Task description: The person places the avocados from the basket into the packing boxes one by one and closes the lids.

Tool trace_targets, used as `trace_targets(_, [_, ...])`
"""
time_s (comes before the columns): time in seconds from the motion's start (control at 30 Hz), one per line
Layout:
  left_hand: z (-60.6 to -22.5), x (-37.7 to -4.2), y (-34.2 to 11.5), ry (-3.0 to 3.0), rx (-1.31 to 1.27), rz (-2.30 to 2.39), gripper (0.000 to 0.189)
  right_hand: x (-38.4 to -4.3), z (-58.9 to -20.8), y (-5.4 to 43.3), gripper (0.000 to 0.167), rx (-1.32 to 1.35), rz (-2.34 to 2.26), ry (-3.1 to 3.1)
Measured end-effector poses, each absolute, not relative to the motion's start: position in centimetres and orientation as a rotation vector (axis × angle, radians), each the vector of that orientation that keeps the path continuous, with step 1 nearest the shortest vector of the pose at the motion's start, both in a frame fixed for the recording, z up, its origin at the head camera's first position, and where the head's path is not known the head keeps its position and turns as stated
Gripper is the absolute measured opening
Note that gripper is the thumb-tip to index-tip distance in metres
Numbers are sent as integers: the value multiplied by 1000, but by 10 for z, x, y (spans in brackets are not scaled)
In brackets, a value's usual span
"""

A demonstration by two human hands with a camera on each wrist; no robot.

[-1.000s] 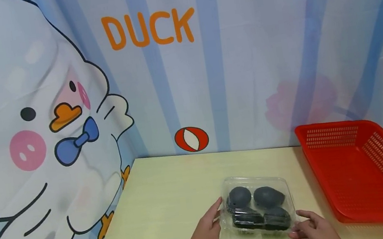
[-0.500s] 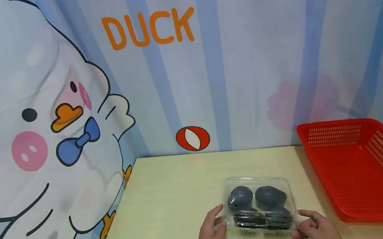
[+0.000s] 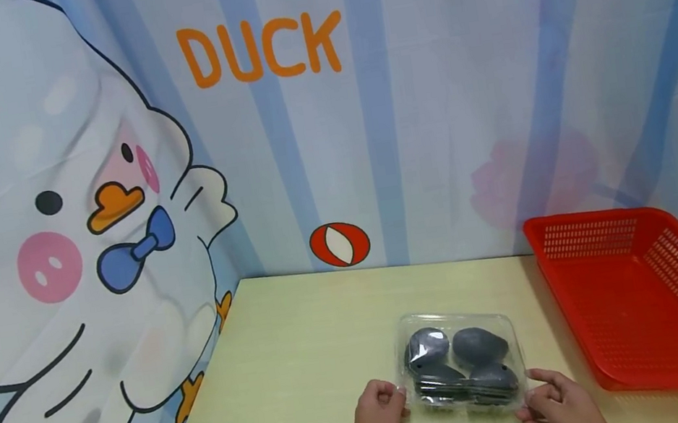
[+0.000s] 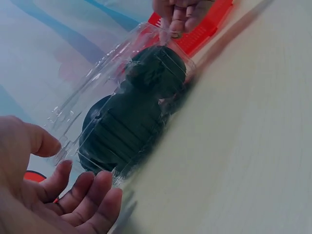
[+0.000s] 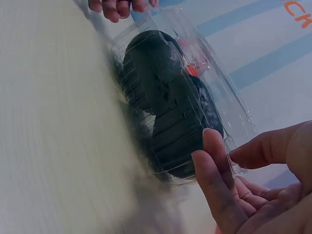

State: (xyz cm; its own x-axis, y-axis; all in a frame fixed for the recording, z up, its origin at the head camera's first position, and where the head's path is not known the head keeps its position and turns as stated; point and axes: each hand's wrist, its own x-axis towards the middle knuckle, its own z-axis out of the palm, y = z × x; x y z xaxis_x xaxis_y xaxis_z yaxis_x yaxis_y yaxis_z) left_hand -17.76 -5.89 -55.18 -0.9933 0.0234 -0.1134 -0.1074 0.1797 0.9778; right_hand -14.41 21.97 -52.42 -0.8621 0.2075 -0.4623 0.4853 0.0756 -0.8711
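Note:
A clear plastic clamshell box [image 3: 447,319] stands near the front of the pale table, its lid down. Through the plastic show several dark, rounded, fruit-like pieces [image 3: 479,346], one tapering to a point. At the box's left front corner, my left hand [image 3: 379,414] pinches the edge between thumb and curled index finger. The left wrist view shows that thumb [image 4: 46,141] at the clear rim, with the other fingers loosely bent below. My right hand [image 3: 559,405] grips the opposite front corner; in the right wrist view its thumb [image 5: 258,148] and fingertips meet at the rim.
A red plastic basket [image 3: 622,301] with slotted sides stands on the right of the table [image 3: 307,348], a short gap from the box. Behind the table hangs a blue-striped cloth [image 3: 417,119] printed with a duck, which also covers the left side.
My left hand has shifted right and its straighter fingers have curled in at the box's left corner. The right hand stays on its corner, and the box has hardly moved.

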Motion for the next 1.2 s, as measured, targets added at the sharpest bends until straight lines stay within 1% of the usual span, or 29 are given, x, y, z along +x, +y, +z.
trace_targets(0.17, [-552,-179,-60,2188,-77,1972,24,-143,-524,220,60,686,-1866,2159])
trace_targets(0.37, [-552,-180,-62,2079,-47,2011,27,-143,-525,223,57,648,-1810,2220])
trace_targets(0.8, [-560,-179,-57,1970,-67,2138,22,-142,-524,223,57,681,-1823,2209])
trace_targets(1.03, [-565,-177,-47,1687,-151,2300,19,-141,-523,226,59,717,-1860,2189])
trace_targets(1.2, [-559,-174,-48,1896,-143,2174,19,-140,-519,227,53,696,-1750,2279])
